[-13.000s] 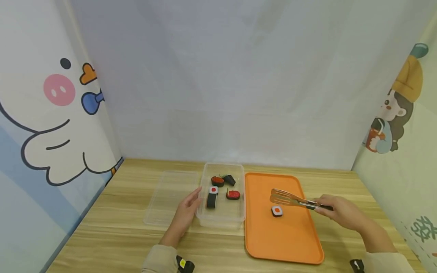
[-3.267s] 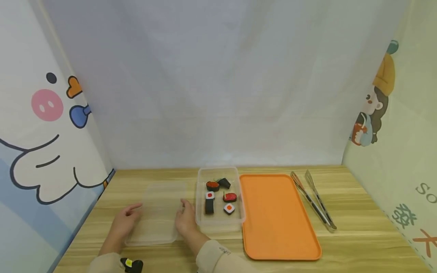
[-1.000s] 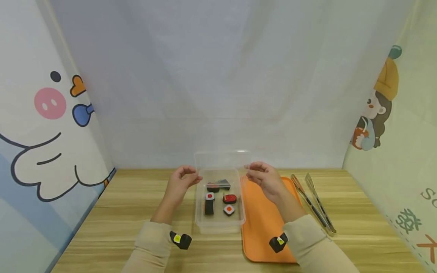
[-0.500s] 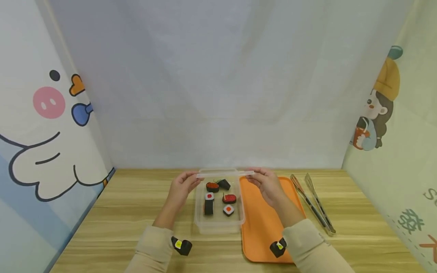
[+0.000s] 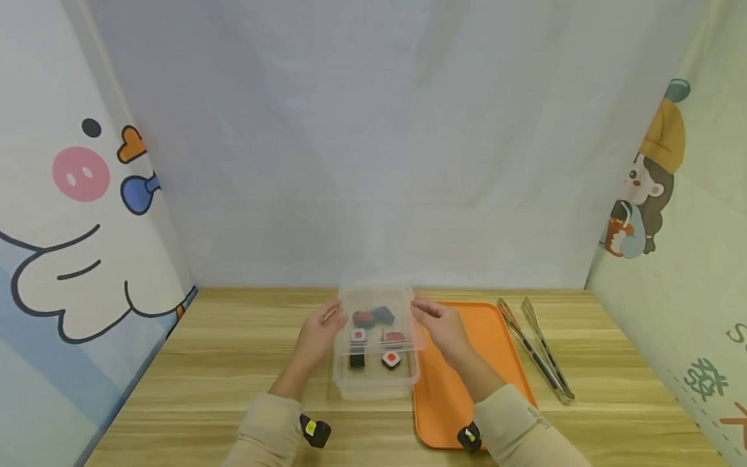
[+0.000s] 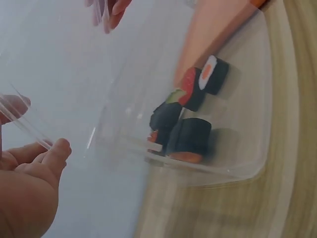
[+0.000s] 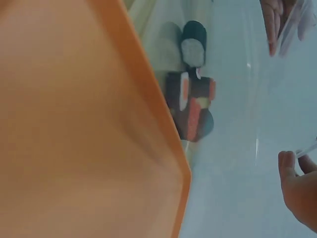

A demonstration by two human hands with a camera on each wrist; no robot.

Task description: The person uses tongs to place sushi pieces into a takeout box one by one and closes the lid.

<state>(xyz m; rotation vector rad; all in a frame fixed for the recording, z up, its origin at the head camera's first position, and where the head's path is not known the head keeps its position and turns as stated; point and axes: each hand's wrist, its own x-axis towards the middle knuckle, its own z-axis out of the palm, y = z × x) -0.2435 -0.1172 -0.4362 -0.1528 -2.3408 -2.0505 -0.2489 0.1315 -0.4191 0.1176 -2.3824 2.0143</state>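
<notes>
A clear plastic lid [image 5: 382, 340] is held tilted over the back part of a clear plastic box [image 5: 376, 391]. My left hand [image 5: 318, 334] pinches the lid's left edge between thumb and fingers; my right hand [image 5: 443, 329] pinches the right edge. Inside the box lie several sushi pieces. Near its front sit a white-and-orange sushi roll [image 5: 391, 360] and a black-wrapped roll [image 5: 357, 359]; others show hazily through the lid. In the left wrist view, the lid [image 6: 119, 54] stands above the box wall, with the left hand's fingertips [image 6: 60, 148] at its edge.
An orange tray [image 5: 475, 376] lies against the box's right side, partly under my right forearm. Metal tongs [image 5: 537, 350] with black grips rest on the wooden table [image 5: 233, 363] right of the tray. A pale curtain [image 5: 373, 162] hangs behind the table.
The sushi roll went from the tray into the box, and the tongs were laid down. Both hands lifted the lid from the table's left over the box; just now its front edge tipped down.
</notes>
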